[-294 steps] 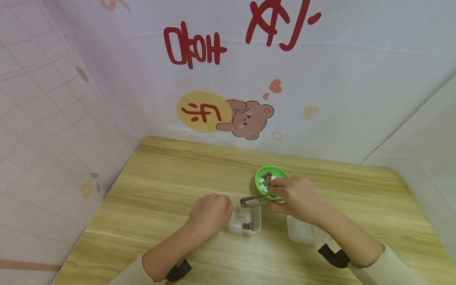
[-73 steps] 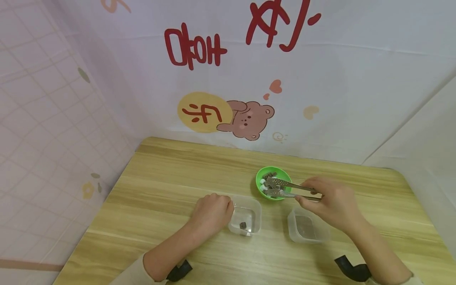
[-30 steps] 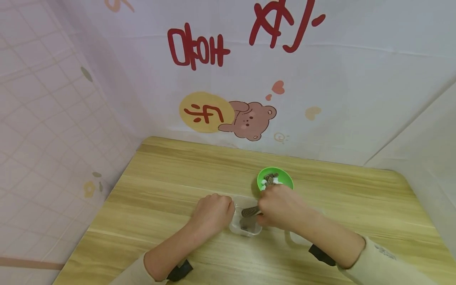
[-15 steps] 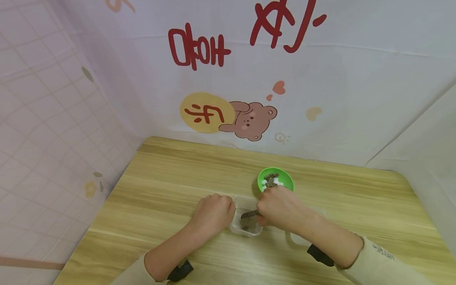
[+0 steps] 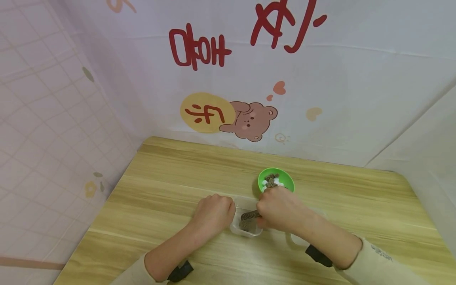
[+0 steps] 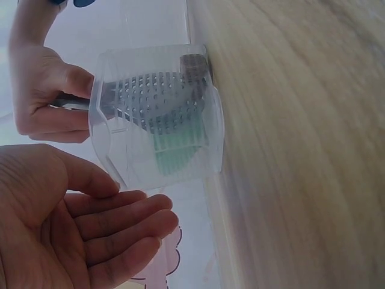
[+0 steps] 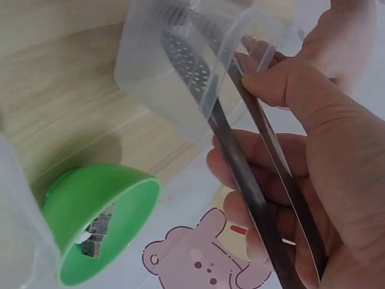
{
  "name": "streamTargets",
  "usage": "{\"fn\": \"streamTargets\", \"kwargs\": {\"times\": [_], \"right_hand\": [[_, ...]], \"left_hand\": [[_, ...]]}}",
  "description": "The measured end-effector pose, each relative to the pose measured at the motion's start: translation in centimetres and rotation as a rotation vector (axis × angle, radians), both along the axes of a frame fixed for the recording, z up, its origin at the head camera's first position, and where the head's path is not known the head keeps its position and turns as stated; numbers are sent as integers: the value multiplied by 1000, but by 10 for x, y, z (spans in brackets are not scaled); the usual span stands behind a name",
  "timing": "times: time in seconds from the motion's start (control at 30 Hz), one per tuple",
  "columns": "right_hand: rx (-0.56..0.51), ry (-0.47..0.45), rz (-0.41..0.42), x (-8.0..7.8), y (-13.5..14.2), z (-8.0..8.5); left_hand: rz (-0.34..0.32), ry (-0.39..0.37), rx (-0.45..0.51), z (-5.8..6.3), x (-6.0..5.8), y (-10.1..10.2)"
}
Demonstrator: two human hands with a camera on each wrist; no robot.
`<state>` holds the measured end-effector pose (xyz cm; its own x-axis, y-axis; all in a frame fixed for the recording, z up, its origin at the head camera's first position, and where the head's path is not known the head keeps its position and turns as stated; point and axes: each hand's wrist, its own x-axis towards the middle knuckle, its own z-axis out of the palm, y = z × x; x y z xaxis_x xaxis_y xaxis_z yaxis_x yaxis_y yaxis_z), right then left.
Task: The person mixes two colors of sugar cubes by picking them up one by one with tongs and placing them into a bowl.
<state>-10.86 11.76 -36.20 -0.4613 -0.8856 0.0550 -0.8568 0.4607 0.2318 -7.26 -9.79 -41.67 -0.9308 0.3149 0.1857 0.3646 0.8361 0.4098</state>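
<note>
My right hand [image 5: 279,208] grips metal tongs [image 5: 249,216], and their perforated tips reach down inside a small clear container [image 5: 246,227]. In the right wrist view the thumb and fingers of that hand [image 7: 313,120] squeeze the tongs' two arms [image 7: 240,156] over the container [image 7: 156,90]. My left hand [image 5: 213,211] rests on the table against the container's left side. In the left wrist view its fingers [image 6: 108,223] are loosely curled and hold nothing. There, a dark piece [image 6: 192,63] lies in the container beside the tong tips [image 6: 156,105].
A green bowl [image 5: 276,180] with dark and white pieces stands just behind my right hand. A second clear container [image 5: 297,237] is partly hidden under my right forearm. The wooden table [image 5: 171,174] ends at printed fabric walls behind and on both sides.
My right hand carried the tongs from the green bowl leftward to the clear container, and the tips have dipped slightly lower into it. The left hand stayed put.
</note>
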Motion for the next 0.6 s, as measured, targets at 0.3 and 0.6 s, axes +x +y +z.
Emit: {"fn": "streamTargets", "kwargs": {"times": [0.3, 0.6], "right_hand": [[25, 30, -3, 6, -11, 12], [20, 145, 16, 5, -10, 14]], "left_hand": [[-7, 2, 2, 0, 1, 1], [-15, -5, -1, 1, 0, 1]]}}
